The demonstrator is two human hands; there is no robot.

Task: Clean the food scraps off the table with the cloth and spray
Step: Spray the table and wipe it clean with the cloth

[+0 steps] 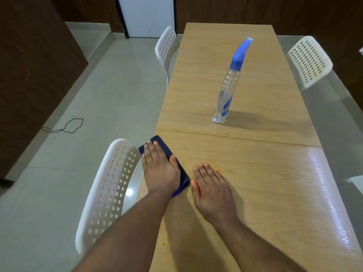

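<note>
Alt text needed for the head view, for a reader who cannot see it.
A person's left hand presses a dark blue cloth flat near the left edge of a wooden table, while the right hand rests flat beside it. A clear spray bottle stands upright farther back; white chairs surround the table.

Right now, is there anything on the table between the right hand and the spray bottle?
Nothing visible. The right hand lies flat on the table, and only bare wood separates it from the spray bottle standing upright farther away.
</note>
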